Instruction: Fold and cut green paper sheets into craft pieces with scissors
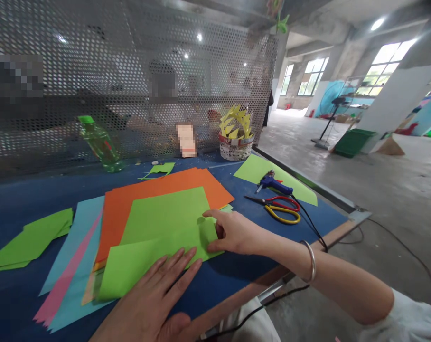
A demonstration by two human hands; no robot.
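A light green sheet of paper (pixel 165 213) lies in front of me on a stack of coloured sheets. Its near part is folded back over it, with the bend rounded at the left. My left hand (pixel 158 289) rests flat on the folded flap, fingers stretched out and holding nothing. At the sheet's right edge is my right hand (pixel 240 232), its index finger and thumb on the paper and the other fingers curled under. The right wrist wears a bangle (pixel 312 261). Beneath the green sheet show orange paper (pixel 117 209), blue paper (pixel 82 213) and a pink strip (pixel 64 289).
Right of the stack lie red-and-yellow-handled scissors (pixel 283 209), a blue glue gun (pixel 276 184) and another green sheet (pixel 251 166). A green bottle (pixel 101 145) and a basket (pixel 236 147) stand by the perforated metal screen (pixel 130 57). Green pieces (pixel 33 240) lie left.
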